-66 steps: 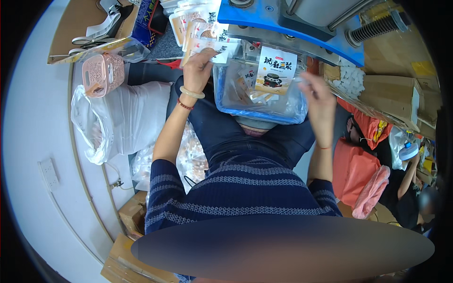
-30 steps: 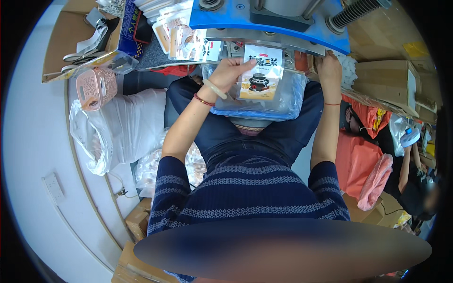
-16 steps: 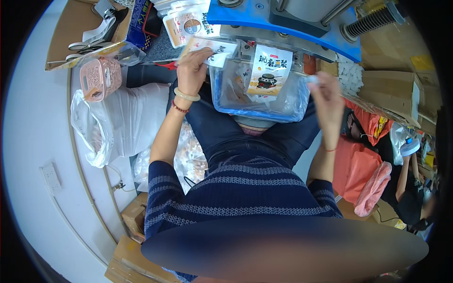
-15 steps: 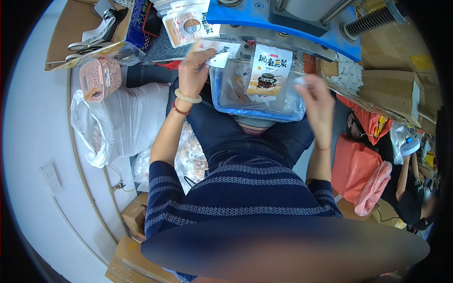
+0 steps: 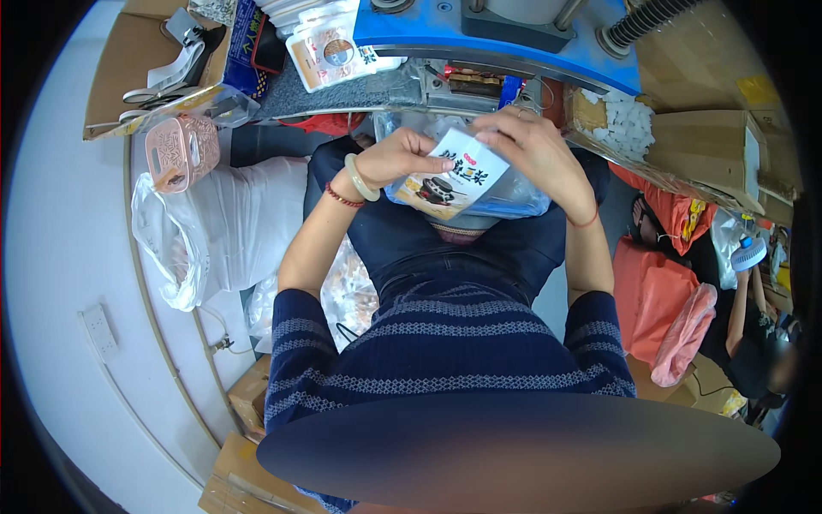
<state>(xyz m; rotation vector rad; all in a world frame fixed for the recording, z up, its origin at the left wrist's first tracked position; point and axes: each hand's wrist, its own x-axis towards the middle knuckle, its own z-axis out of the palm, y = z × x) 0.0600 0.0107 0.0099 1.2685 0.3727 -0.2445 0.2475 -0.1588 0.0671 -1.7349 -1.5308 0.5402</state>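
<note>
A white printed pouch, with a dark pot pictured on it and a yellow lower edge, is tilted over a blue bin. My left hand pinches it by its left side, thumb on the front. At the pouch's upper right corner, my right hand has its fingers bent and closed; the fingertips are partly hidden. Under both hands the blue bin, lined with clear plastic, rests at my lap. Its contents are mostly covered by the pouch and my hands.
A blue press machine stands on the bench ahead. More pouches lie to its left, near a cardboard box with scissors. A pink basket and white sack are at left. At far right another person holds a small fan.
My left hand has come right and nearer with a pouch, now over the bin. The right hand has moved left to its top corner. The pouch seen upright at the machine's edge no longer shows there.
</note>
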